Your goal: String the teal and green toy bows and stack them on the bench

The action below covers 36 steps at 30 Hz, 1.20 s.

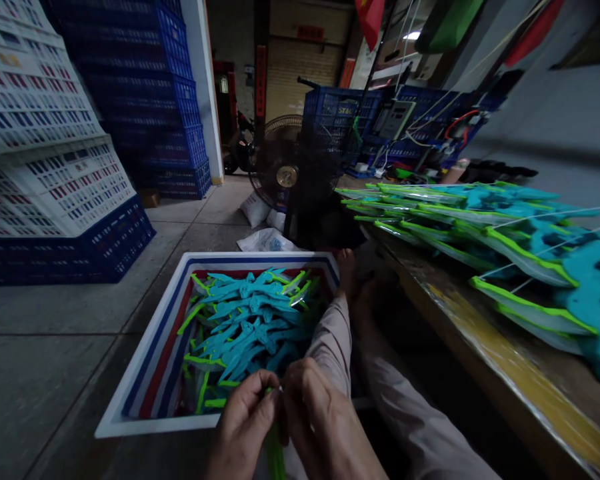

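Observation:
My left hand (250,417) and my right hand (320,417) meet low in the middle of the view, fingers pinched together. Between them is a bright green plastic piece (276,457), hanging downward below the fingertips; its full shape is hidden by the hands. My left thumb and forefinger grip its upper end, and the right fingers close on the same spot. Just beyond them stands a white-rimmed bin (153,313) with a striped lining. It holds a pile of teal plastic parts (253,307) with lime-green arms.
To the right, a worktable (460,327) carries many teal and green pieces (525,260) with white strings. A fan (287,177) stands ahead, near white sacks (267,240). White crates (75,180) and blue crates (145,100) are stacked at left. My legs (405,407) flank the table edge.

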Each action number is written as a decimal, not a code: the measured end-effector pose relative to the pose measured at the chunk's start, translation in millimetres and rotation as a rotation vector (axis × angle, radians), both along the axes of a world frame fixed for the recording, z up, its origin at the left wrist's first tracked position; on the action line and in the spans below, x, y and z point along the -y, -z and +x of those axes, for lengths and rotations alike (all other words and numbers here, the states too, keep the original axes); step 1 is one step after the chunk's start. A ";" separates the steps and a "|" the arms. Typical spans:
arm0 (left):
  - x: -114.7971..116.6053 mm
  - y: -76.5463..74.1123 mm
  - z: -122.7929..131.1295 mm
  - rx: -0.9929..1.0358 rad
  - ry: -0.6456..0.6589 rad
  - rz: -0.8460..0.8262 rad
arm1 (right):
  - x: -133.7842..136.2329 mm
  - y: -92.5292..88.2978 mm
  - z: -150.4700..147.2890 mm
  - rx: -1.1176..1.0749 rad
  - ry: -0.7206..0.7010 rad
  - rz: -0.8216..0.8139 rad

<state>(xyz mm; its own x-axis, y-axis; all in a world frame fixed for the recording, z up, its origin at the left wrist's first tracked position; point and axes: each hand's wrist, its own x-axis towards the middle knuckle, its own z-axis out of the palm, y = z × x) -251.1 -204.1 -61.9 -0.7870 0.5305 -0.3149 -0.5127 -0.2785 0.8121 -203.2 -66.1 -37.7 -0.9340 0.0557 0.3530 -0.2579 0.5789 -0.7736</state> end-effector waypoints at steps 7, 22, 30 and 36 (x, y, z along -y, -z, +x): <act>-7.0 -4.0 2.8 -0.012 -0.001 0.029 | -7.5 4.3 5.7 0.242 -0.053 -0.528; -6.4 2.4 0.1 0.079 0.079 0.076 | 23.6 14.2 10.9 0.179 0.265 -1.107; -12.1 -12.9 8.6 0.164 -0.031 0.077 | 22.3 20.1 19.0 0.106 0.182 -0.977; -17.1 -16.3 8.9 0.165 -0.069 0.064 | 20.8 26.7 20.3 0.077 0.282 -0.846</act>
